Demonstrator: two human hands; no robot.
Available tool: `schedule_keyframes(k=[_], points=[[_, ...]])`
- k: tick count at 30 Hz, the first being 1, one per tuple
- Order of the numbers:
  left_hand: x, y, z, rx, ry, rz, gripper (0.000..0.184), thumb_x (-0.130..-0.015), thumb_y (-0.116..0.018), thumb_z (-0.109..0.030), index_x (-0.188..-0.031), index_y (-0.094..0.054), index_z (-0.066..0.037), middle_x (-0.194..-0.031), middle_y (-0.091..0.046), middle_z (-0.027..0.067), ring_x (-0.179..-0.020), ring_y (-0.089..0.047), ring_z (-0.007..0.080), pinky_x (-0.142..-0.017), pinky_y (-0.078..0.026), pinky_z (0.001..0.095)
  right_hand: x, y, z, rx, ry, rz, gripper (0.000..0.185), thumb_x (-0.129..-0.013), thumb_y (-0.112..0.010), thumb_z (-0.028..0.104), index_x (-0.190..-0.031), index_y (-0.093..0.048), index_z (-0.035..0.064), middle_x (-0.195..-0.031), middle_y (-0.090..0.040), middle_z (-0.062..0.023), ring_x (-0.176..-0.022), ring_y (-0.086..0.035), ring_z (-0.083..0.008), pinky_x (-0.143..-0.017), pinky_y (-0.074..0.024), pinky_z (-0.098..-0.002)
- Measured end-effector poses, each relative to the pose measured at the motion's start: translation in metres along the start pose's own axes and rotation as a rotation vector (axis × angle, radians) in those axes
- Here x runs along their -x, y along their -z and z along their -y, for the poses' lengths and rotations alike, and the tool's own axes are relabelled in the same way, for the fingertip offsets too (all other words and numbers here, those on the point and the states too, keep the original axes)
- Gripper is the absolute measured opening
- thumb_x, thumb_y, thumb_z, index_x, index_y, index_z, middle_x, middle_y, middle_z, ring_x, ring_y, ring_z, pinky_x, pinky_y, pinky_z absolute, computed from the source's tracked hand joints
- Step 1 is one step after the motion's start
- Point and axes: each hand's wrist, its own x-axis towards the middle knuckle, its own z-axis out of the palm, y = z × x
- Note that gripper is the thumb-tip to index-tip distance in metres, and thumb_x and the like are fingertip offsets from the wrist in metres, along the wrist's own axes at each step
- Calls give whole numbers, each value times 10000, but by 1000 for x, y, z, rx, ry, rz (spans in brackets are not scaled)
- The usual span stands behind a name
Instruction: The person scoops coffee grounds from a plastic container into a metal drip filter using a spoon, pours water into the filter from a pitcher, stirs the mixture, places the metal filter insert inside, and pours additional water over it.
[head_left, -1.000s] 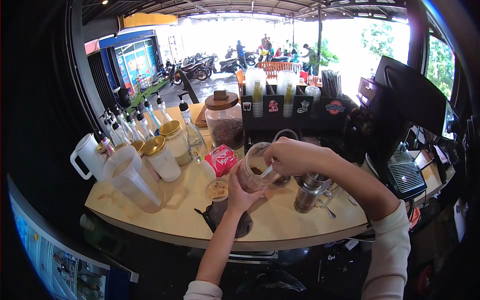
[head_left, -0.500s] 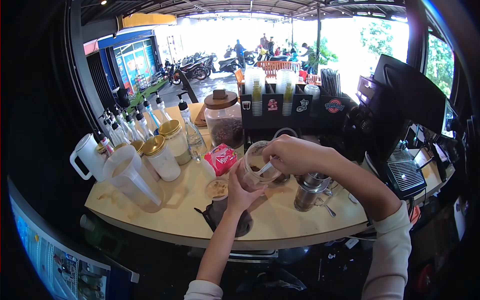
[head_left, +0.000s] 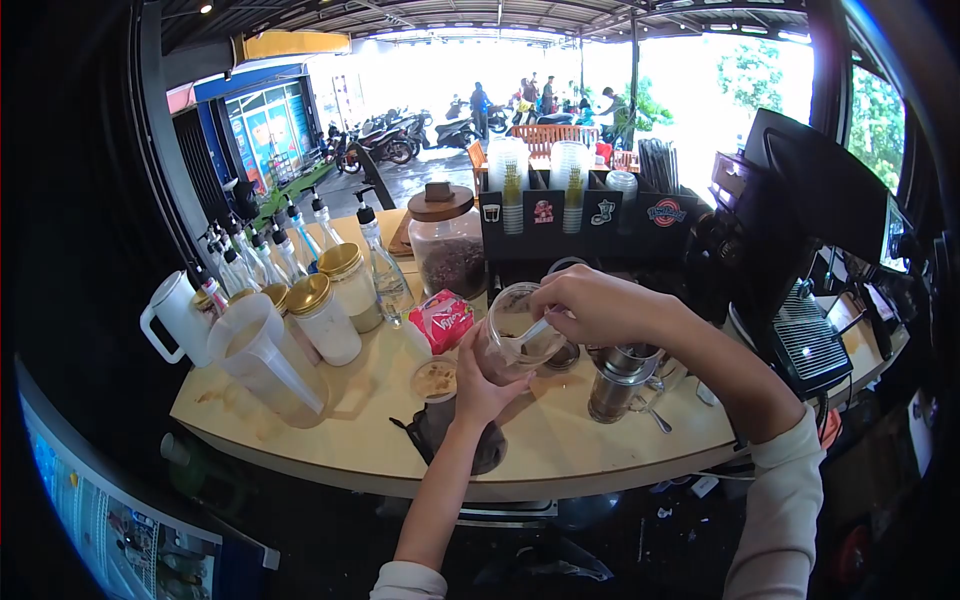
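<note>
My left hand (head_left: 483,380) is wrapped round a clear jar (head_left: 515,298), tilted so its mouth faces me. A little brown contents show inside. Between its fingers my right hand (head_left: 580,310) pinches a white spoon (head_left: 530,335), whose lower end is down in the jar. A round lid (head_left: 436,380) with brown residue lies left of the jar. Behind it is a pink and white packet (head_left: 442,320). Below the jar, a dark cloth (head_left: 440,432) lies by the counter edge. To the right stands a glass mug with a metal drip filter (head_left: 620,385), a spoon (head_left: 655,415) beside it.
On the left are a plastic pitcher (head_left: 265,360), gold-lidded jars (head_left: 325,320) and several pump bottles (head_left: 385,275). A wooden-lidded jar (head_left: 445,245) and a black cup holder (head_left: 585,222) stand behind. At right is a coffee machine (head_left: 805,330).
My right hand and the spoon have shifted slightly inside the jar, and less brown powder shows at the spoon. My left hand keeps its hold on the jar.
</note>
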Motion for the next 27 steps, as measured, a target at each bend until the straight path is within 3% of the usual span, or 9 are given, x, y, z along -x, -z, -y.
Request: schedule_keyframes(k=[27], points=[[2, 0, 5, -21, 5, -20, 1016, -534, -904, -198, -1338, -303, -43, -1290, -466, 169, -1206, -478, 300, -1024, -388, 397, 17, 5, 1, 33, 34, -79, 134, -816, -561, 30, -911, -638, -25, -886, -612, -173, -839, -616, -338, -778, -485, -408]])
